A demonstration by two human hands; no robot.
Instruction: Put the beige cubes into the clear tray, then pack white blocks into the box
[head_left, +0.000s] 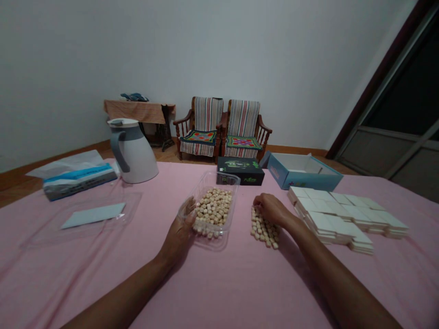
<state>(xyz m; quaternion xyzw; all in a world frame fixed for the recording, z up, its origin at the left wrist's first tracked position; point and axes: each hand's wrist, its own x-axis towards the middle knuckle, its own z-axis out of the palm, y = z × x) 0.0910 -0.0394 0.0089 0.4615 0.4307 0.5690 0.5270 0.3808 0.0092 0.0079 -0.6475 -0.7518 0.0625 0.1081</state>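
Observation:
My left hand grips the left side of a clear plastic container, which tilts toward me. Inside lie many small pale wooden pieces, rounded cubes in look. My right hand is over the far end of a flat patch of similar wooden pieces, set close together in rows on the cloth. Its fingers are bent and pressed together, pointing down. Whatever is between those fingertips is hidden by the hand.
Stacks of square pale wooden tiles stand right. Behind are a black box and an open blue box. On the left are a white jug, a tissue pack and a clear lid. Pink cloth covers the surface.

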